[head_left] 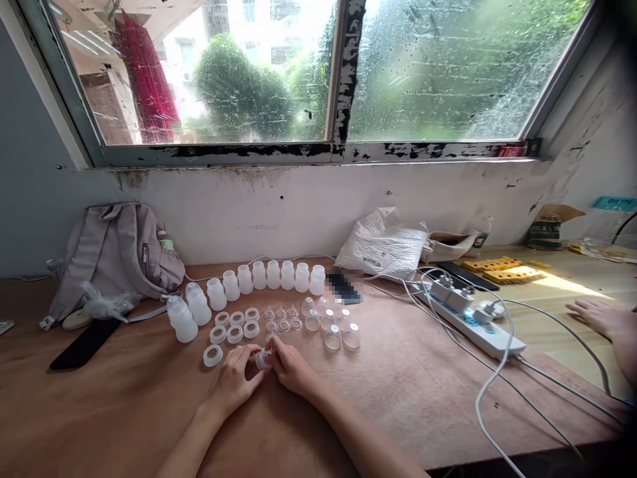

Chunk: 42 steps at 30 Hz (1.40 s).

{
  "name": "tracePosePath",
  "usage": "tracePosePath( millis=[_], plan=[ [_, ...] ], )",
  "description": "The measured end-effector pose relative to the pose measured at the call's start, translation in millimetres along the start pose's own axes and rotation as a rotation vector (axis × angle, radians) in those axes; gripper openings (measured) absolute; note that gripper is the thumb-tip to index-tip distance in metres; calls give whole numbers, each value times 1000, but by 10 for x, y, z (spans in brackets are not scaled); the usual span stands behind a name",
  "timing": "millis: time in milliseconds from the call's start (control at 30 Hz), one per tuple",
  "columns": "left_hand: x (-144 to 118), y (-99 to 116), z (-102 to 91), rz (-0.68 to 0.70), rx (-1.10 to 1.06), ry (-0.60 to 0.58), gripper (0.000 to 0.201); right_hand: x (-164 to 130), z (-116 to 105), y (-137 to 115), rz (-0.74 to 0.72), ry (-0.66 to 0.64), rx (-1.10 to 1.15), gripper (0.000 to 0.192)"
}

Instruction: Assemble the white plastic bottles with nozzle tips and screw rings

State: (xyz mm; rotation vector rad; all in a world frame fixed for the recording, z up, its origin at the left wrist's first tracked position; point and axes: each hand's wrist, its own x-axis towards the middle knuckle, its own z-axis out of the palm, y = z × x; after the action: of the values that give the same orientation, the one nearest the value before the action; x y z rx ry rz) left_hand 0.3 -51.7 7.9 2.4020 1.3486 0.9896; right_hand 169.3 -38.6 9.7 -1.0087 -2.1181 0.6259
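My left hand (233,380) and my right hand (293,366) meet over the brown table, both pinching one small clear plastic piece (263,359) with a ring on it. Just beyond them lie several white screw rings (235,326), small clear nipples (282,317) and clear caps (333,330). Behind those stands a curved row of white plastic bottles (245,283). One loose ring (213,356) lies left of my left hand.
A grey backpack (117,252) and a black phone (84,344) sit at the left. A white plastic bag (383,249) leans on the wall. A power strip (472,318) with white cables lies at the right. Another person's hand (604,318) rests on the neighbouring table.
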Motion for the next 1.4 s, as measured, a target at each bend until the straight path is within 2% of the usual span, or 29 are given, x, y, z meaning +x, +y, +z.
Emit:
tracePosePath(
  millis=[233, 433, 567, 667, 800, 867, 967, 1233, 1400],
  plan=[
    [33, 72, -43, -32, -18, -8, 19, 15, 10, 61, 57, 33, 129, 10],
    [20, 27, -41, -18, 29, -13, 20, 43, -11, 53, 199, -27, 291, 11],
    [-3, -20, -40, -2, 65, -33, 25, 63, -67, 16, 198, 48, 283, 13],
    [-18, -44, -65, 13, 140, -27, 35, 70, -113, 46, 235, 187, 188, 13],
    [-30, -59, -105, -42, 283, 16, 27, 59, -146, 170, 374, 340, -150, 16],
    [-31, -68, -112, -96, 344, 51, 25, 53, -149, 231, 422, 333, -265, 17],
    [-27, -91, -103, -166, 407, 87, 22, 52, -141, 286, 429, 274, -324, 17],
    [-34, -154, -88, -301, 460, 144, 25, 50, -129, 307, 402, 213, -337, 17],
    [-47, -201, -80, -344, 487, 160, 31, 52, -127, 315, 399, 218, -319, 20]
  ],
)
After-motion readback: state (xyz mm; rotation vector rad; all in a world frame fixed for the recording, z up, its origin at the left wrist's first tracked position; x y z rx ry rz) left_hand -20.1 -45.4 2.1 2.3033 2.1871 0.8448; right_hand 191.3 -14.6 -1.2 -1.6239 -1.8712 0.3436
